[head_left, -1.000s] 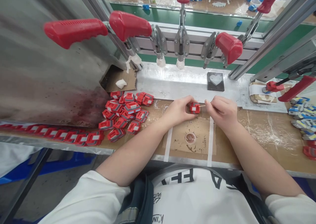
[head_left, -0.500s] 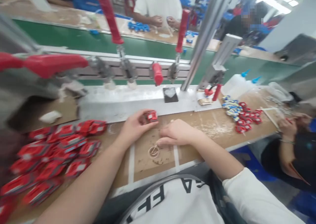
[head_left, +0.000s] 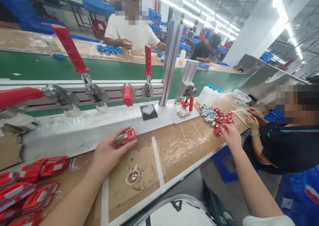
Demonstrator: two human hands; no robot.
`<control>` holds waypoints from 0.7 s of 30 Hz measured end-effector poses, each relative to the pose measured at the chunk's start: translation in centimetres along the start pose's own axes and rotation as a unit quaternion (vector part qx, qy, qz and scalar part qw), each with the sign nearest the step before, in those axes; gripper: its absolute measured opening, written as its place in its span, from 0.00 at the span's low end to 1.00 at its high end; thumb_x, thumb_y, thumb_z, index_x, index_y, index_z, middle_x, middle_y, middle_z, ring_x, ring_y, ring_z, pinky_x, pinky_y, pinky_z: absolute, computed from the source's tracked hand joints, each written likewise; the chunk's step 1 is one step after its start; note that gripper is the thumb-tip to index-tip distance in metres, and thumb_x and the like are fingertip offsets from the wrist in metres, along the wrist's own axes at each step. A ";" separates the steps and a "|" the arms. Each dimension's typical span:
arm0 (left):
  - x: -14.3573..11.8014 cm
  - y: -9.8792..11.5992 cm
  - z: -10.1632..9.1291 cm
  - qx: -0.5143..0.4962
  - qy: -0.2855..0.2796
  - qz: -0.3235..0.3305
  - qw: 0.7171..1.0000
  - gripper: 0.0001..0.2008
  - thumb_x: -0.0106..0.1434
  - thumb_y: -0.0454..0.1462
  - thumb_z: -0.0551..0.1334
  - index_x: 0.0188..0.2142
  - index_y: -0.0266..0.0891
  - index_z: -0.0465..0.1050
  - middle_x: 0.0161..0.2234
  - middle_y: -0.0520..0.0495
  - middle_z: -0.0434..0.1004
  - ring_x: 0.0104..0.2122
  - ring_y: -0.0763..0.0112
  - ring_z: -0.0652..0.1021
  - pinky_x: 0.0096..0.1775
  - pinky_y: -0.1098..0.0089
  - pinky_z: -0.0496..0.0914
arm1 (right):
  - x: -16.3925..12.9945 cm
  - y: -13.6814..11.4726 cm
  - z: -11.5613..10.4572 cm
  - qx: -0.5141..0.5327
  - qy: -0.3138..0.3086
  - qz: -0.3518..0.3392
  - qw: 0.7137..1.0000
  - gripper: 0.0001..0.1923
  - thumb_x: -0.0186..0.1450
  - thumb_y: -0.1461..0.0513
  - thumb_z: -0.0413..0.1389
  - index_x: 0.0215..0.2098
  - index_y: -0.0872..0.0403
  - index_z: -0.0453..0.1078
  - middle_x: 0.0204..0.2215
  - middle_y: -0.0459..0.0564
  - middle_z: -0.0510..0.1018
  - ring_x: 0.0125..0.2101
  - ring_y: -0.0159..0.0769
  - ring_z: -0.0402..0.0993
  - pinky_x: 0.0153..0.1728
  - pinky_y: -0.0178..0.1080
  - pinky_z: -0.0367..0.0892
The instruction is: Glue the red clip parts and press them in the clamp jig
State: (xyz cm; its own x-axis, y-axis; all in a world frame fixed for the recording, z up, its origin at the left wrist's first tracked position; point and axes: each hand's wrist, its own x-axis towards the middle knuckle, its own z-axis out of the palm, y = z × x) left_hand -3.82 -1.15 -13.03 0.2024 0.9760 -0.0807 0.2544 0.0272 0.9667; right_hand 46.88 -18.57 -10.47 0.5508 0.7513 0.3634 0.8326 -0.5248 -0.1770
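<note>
My left hand (head_left: 106,153) is closed on a small red plastic part (head_left: 130,134) with a square recess, held between thumb and fingers above the bench. At the right, my right hand (head_left: 232,137) reaches to the near edge of a pile of small red plastic parts (head_left: 223,118). Its fingertips are drawn together against a part there, though the grip itself is partly hidden. A small round cup (head_left: 133,177) of dark liquid, with a thin stick in it, stands on a cardboard sheet (head_left: 149,164) between my arms.
Larger red-and-grey parts (head_left: 31,186) lie at the left. Toggle clamps with red handles (head_left: 69,50) line a metal rail behind. Blue-and-yellow parts (head_left: 207,113) and white bottles (head_left: 205,95) stand near the pile. A co-worker (head_left: 279,146) sits close at the right; another (head_left: 131,37) is opposite.
My right hand has left the spot beside the cup and stretched right to the red pile. The left hand still holds its red part. The view has swung right.
</note>
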 end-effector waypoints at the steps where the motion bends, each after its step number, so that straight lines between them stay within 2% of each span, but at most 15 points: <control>1: -0.1 0.2 0.0 -0.001 0.003 -0.001 1.000 0.44 0.50 0.56 0.75 0.64 0.46 0.70 0.40 0.45 0.86 0.41 0.54 0.85 0.44 0.61 0.80 | 0.7 -0.4 0.4 -0.014 -0.007 -0.008 1.000 0.18 0.72 0.50 0.52 0.50 0.49 0.77 0.47 0.53 0.77 0.41 0.42 0.77 0.36 0.39 0.65; 4: -0.3 0.8 -0.1 -0.014 0.005 0.001 1.000 0.45 0.49 0.56 0.75 0.64 0.45 0.70 0.40 0.45 0.86 0.41 0.53 0.85 0.43 0.61 0.80 | 3.3 -1.6 1.4 -0.077 -0.067 -0.041 0.994 0.18 0.70 0.51 0.58 0.50 0.53 0.78 0.50 0.58 0.75 0.47 0.47 0.75 0.42 0.41 0.68; 7: -0.6 1.4 -0.1 -0.030 -0.002 0.005 1.000 0.46 0.48 0.54 0.76 0.64 0.44 0.70 0.39 0.44 0.86 0.38 0.55 0.85 0.41 0.61 0.81 | 5.1 -2.0 1.8 -0.108 -0.124 -0.087 0.982 0.17 0.67 0.53 0.63 0.47 0.56 0.79 0.47 0.60 0.76 0.49 0.49 0.74 0.48 0.43 0.68; 10: -0.6 1.6 -0.1 -0.055 -0.007 0.024 0.998 0.45 0.48 0.53 0.77 0.63 0.42 0.71 0.42 0.42 0.86 0.39 0.54 0.85 0.42 0.58 0.81 | 5.2 -1.9 1.4 -0.093 -0.105 -0.137 0.981 0.16 0.66 0.54 0.63 0.46 0.56 0.78 0.46 0.60 0.77 0.49 0.50 0.73 0.50 0.45 0.68; 13: -0.4 1.4 0.0 -0.084 -0.005 0.053 0.995 0.43 0.49 0.50 0.77 0.62 0.42 0.72 0.50 0.41 0.83 0.42 0.56 0.84 0.47 0.57 0.81 | 3.9 -3.0 0.4 -0.001 -0.057 -0.188 0.981 0.18 0.68 0.53 0.61 0.49 0.56 0.75 0.43 0.59 0.79 0.45 0.50 0.75 0.47 0.47 0.70; 16: -0.4 1.1 0.2 -0.108 -0.007 0.070 0.992 0.40 0.49 0.47 0.78 0.60 0.43 0.72 0.54 0.42 0.80 0.42 0.60 0.84 0.48 0.58 0.80 | 1.9 -6.7 -0.5 0.155 -0.086 -0.221 0.959 0.19 0.69 0.51 0.59 0.53 0.54 0.72 0.34 0.51 0.79 0.33 0.42 0.75 0.37 0.42 0.71; 18: -0.7 1.0 0.2 -0.121 -0.017 0.066 0.990 0.37 0.49 0.45 0.77 0.57 0.42 0.72 0.50 0.43 0.82 0.41 0.62 0.83 0.48 0.59 0.80 | 0.5 -10.4 -0.8 0.243 -0.129 -0.267 0.924 0.19 0.69 0.52 0.60 0.53 0.53 0.72 0.31 0.49 0.78 0.30 0.38 0.74 0.33 0.40 0.71; 21: -1.2 0.9 0.2 -0.132 -0.035 0.059 0.989 0.33 0.50 0.42 0.77 0.54 0.41 0.72 0.43 0.45 0.84 0.41 0.61 0.83 0.49 0.59 0.79 | -1.2 -16.3 -0.9 0.340 -0.174 -0.352 0.854 0.18 0.69 0.53 0.61 0.53 0.51 0.74 0.34 0.49 0.79 0.31 0.37 0.75 0.35 0.39 0.73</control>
State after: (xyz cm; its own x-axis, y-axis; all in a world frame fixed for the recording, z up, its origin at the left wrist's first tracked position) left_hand -3.64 -2.34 -12.14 0.2829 0.9587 0.0290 -0.0280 -0.0220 0.9994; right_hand 32.58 -11.30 -7.17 -0.2151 0.9204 0.3264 0.7401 0.3717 -0.5604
